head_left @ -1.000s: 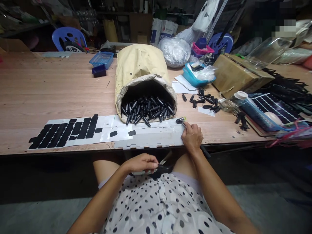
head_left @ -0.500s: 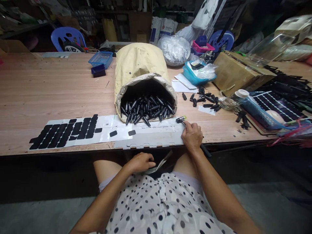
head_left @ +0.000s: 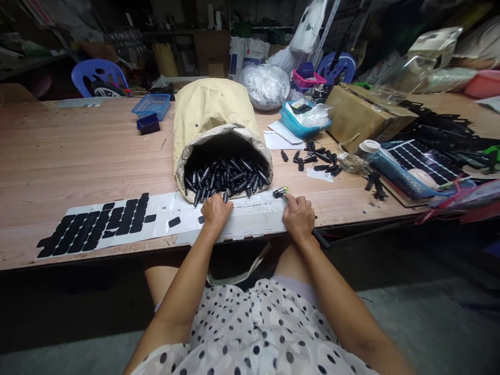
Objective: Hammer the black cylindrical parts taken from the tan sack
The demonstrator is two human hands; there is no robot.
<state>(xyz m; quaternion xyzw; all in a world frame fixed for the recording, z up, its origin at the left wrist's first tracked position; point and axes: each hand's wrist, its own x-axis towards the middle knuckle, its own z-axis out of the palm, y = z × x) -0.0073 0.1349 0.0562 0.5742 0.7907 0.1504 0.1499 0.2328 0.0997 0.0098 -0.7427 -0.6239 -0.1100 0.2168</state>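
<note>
The left hand [head_left: 215,210] lies knuckles-up at the near edge of the wooden tabletop [head_left: 78,156], on the white backing sheet [head_left: 172,214], fingers curled down just in front of the mouth of the tan sack [head_left: 211,112]. Its fingertips meet the nearest of the black pen-shaped parts [head_left: 224,177] spilling from the sack; whether they have closed on one cannot be told from here.

The right hand [head_left: 299,219] rests on the right end of the same sheet, clenched around a small hammer-like tool [head_left: 281,193]: the metal head with a yellow-green tip pokes out beyond the fingers toward the sack, and the dark handle juts past the wrist over the near edge.

The sack lies on its side in the middle of the tabletop, its open mouth facing the person and blocking the view of what lies behind it. On the left part of the sheet sit rows of black oval stickers [head_left: 94,229], with two loose ones near the left hand. Right of the sack, more loose black parts [head_left: 316,158] are scattered beside a teal tray [head_left: 297,127] and a cardboard box [head_left: 363,114]. A blue basket [head_left: 151,105] stands toward the far left, with a blue plastic chair [head_left: 97,78] beyond the far edge.
</note>
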